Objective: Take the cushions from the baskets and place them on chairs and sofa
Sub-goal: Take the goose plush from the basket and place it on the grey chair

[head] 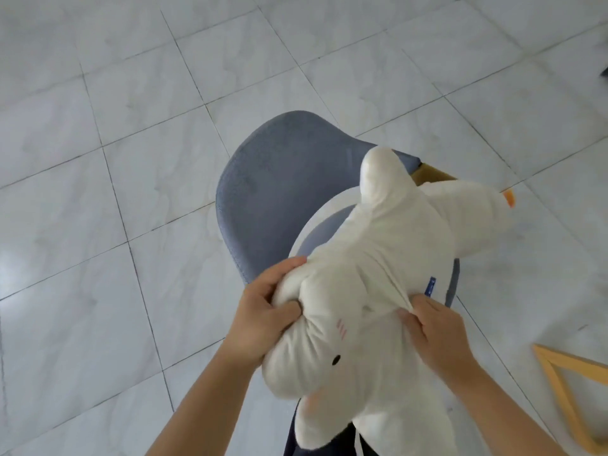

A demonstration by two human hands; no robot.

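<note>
A white plush animal cushion (378,291) with a black eye, pink cheek marks and an orange tip lies across the seat of a blue-grey fabric chair (273,179). My left hand (266,311) grips the cushion's left side with curled fingers. On the right side my right hand (431,327) pinches a fold of its fabric. A small blue label shows on the cushion near the right hand. The chair seat is mostly hidden under the cushion.
White marble-look floor tiles (131,126) surround the chair. A light wooden frame (566,390) lies on the floor at the lower right. One wooden chair leg (431,174) shows behind the cushion. A dark object sits at the right edge.
</note>
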